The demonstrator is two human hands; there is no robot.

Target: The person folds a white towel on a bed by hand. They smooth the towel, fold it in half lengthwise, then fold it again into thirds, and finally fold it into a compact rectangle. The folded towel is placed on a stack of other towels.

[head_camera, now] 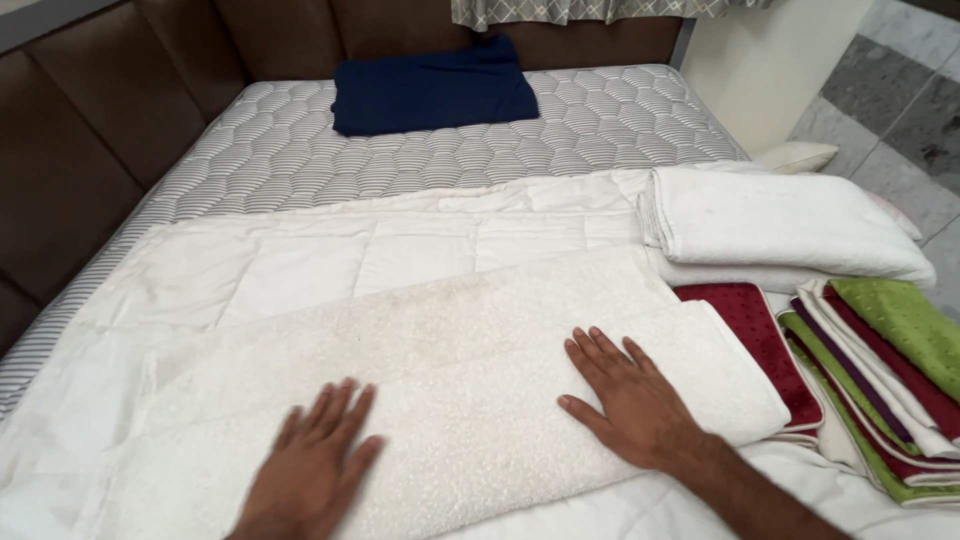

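both hands flat and open, left hand (312, 460) and right hand (625, 400) smoothing the white towel (450, 380) mid-fold; looks like it needs another fold over next.

left hand (312, 462) motion-blurred, wrist cut off below
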